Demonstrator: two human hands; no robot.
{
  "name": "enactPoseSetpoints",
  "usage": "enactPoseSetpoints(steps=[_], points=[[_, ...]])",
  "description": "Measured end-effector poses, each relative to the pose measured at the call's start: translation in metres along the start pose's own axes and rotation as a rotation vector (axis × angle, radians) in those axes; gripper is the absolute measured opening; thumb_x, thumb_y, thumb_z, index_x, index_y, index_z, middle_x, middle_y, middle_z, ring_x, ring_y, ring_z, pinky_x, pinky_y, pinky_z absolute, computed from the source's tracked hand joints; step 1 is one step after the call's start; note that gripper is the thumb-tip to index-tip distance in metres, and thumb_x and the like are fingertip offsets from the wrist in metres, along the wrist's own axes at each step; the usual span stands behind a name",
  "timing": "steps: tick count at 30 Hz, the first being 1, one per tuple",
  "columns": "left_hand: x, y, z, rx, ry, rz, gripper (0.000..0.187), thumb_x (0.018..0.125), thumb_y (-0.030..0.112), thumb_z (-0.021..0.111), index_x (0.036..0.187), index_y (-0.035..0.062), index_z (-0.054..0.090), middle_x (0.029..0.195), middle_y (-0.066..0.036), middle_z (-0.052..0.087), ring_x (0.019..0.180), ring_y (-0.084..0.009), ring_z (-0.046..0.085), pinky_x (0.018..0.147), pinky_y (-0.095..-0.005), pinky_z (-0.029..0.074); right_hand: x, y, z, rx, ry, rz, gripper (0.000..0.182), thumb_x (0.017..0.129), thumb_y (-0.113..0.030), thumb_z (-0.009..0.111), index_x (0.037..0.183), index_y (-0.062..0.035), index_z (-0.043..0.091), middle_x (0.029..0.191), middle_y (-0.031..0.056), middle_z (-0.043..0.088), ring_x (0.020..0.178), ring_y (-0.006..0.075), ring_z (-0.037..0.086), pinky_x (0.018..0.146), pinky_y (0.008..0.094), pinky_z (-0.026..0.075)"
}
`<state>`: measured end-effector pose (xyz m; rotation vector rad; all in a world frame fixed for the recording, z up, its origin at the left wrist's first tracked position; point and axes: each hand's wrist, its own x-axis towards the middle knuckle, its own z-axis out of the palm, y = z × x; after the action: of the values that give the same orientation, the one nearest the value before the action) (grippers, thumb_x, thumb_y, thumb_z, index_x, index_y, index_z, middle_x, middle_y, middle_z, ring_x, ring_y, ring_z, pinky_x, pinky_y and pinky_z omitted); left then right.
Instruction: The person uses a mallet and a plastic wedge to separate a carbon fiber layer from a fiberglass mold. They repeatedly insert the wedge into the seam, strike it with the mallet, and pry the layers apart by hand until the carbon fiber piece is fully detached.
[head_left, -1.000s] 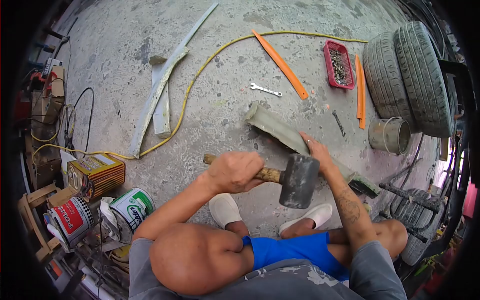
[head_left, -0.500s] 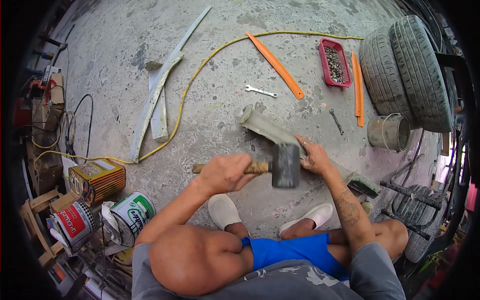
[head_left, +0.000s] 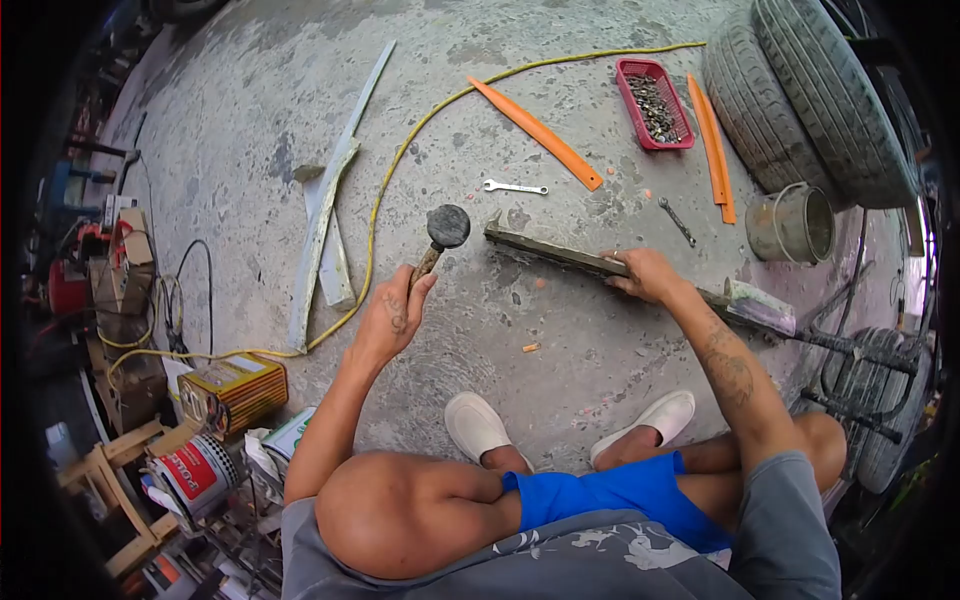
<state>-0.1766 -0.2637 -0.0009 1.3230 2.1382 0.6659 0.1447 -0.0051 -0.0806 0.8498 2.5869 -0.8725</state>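
A black-headed mallet [head_left: 448, 227] is raised in front of me on the left. My left hand [head_left: 395, 310] is closed around its wooden handle, and the head stands apart from the work. My right hand [head_left: 643, 276] grips a long, dirty grey-green strip [head_left: 555, 252] near its middle, fingers wrapped over the edge. The strip runs slantwise from the centre toward the lower right and is turned with its narrow edge upward. Beyond it on the concrete lies an open-ended wrench [head_left: 515, 187]. A darker wrench [head_left: 677, 222] lies farther right.
A yellow cable [head_left: 375, 215] curves across the floor beside long pale strips [head_left: 325, 220]. Orange strips [head_left: 540, 135] flank a red basket of small hardware [head_left: 622, 85]. Tires [head_left: 765, 110] and a bucket [head_left: 770, 228] stand right; cans [head_left: 235, 390] crowd the left.
The mallet has swung away from the strip, up and to the left, with my left hand. My right hand has tipped the strip onto its edge. The view has shifted slightly.
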Motion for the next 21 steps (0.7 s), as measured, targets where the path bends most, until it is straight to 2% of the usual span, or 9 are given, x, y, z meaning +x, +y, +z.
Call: enactPoseSetpoints(steps=[5, 7, 9, 11, 13, 15, 16, 19, 21], points=[[0.012, 0.032, -0.006, 0.032, -0.008, 0.102, 0.026, 0.099, 0.023, 0.058, 0.095, -0.0016, 0.050, 0.071, -0.027, 0.058, 0.062, -0.0472, 0.057, 0.054, -0.0503, 0.041, -0.001, -0.002, -0.001, -0.023, 0.029, -0.052, 0.051, 0.081, -0.026, 0.075, 0.130, -0.0173, 0.062, 0.093, 0.0192, 0.070, 0.088, 0.0398, 0.065, 0.077, 0.0482, 0.051], [0.012, 0.065, -0.014, -0.049, 0.187, 0.402, 0.024, 0.096, 0.020, 0.064, 0.102, -0.0004, 0.053, 0.070, -0.023, 0.059, 0.063, -0.0427, 0.061, 0.055, -0.0457, 0.046, -0.001, -0.006, -0.005, -0.046, -0.030, 0.054, 0.055, 0.080, -0.028, 0.078, 0.132, -0.0257, 0.061, 0.097, 0.0163, 0.071, 0.091, 0.0380, 0.066, 0.080, 0.0478, 0.052], [0.005, 0.092, -0.024, 0.008, 0.159, 0.477, 0.029, 0.090, 0.018, 0.070, 0.107, 0.0007, 0.055, 0.072, -0.020, 0.061, 0.066, -0.0377, 0.065, 0.056, -0.0416, 0.050, -0.004, -0.005, -0.005, -0.078, -0.027, 0.051, 0.055, 0.079, -0.028, 0.078, 0.132, -0.0263, 0.061, 0.097, 0.0164, 0.071, 0.091, 0.0383, 0.066, 0.080, 0.0479, 0.052], [0.002, 0.109, -0.024, 0.032, 0.176, 0.722, 0.035, 0.086, 0.020, 0.074, 0.109, 0.0009, 0.056, 0.076, -0.017, 0.062, 0.068, -0.0355, 0.066, 0.055, -0.0426, 0.050, 0.000, -0.003, -0.002, -0.118, -0.012, 0.028, 0.055, 0.079, -0.028, 0.078, 0.132, -0.0269, 0.061, 0.097, 0.0166, 0.071, 0.092, 0.0386, 0.066, 0.080, 0.0480, 0.052], [0.007, 0.091, -0.013, 0.131, 0.079, 0.677, 0.033, 0.087, 0.024, 0.073, 0.106, 0.0028, 0.055, 0.082, -0.019, 0.064, 0.072, -0.0370, 0.066, 0.055, -0.0453, 0.050, 0.002, 0.007, 0.006, -0.116, -0.001, 0.025, 0.054, 0.079, -0.027, 0.078, 0.131, -0.0270, 0.061, 0.096, 0.0166, 0.071, 0.092, 0.0386, 0.066, 0.079, 0.0479, 0.052], [0.021, 0.028, 0.013, 0.366, -0.090, 0.345, 0.029, 0.091, 0.027, 0.068, 0.100, 0.0045, 0.052, 0.081, -0.021, 0.064, 0.070, -0.0397, 0.065, 0.055, -0.0479, 0.050, -0.004, 0.002, 0.003, -0.064, 0.037, 0.001, 0.054, 0.080, -0.028, 0.078, 0.131, -0.0268, 0.061, 0.097, 0.0166, 0.071, 0.092, 0.0383, 0.066, 0.079, 0.0476, 0.052], [0.026, 0.009, 0.021, 0.409, -0.082, 0.124, 0.028, 0.094, 0.029, 0.063, 0.096, 0.0053, 0.048, 0.078, -0.021, 0.064, 0.068, -0.0420, 0.064, 0.055, -0.0498, 0.049, -0.003, 0.003, 0.005, -0.077, 0.033, 0.007, 0.054, 0.080, -0.028, 0.077, 0.131, -0.0268, 0.061, 0.097, 0.0165, 0.071, 0.092, 0.0383, 0.066, 0.078, 0.0476, 0.052], [0.015, 0.022, 0.007, 0.318, 0.106, 0.193, 0.028, 0.094, 0.028, 0.064, 0.095, 0.0045, 0.049, 0.073, -0.021, 0.064, 0.065, -0.0414, 0.064, 0.053, -0.0491, 0.049, -0.007, -0.002, 0.008, -0.118, -0.021, 0.062, 0.053, 0.080, -0.029, 0.077, 0.131, -0.0271, 0.061, 0.097, 0.0163, 0.070, 0.092, 0.0382, 0.066, 0.078, 0.0478, 0.052], [0.002, 0.049, 0.003, 0.295, 0.086, 0.219, 0.027, 0.093, 0.028, 0.065, 0.094, 0.0046, 0.050, 0.076, -0.021, 0.063, 0.066, -0.0396, 0.064, 0.052, -0.0457, 0.049, -0.002, 0.002, 0.008, -0.105, 0.043, 0.003, 0.053, 0.080, -0.030, 0.077, 0.131, -0.0277, 0.061, 0.095, 0.0161, 0.070, 0.091, 0.0378, 0.066, 0.077, 0.0478, 0.051]])
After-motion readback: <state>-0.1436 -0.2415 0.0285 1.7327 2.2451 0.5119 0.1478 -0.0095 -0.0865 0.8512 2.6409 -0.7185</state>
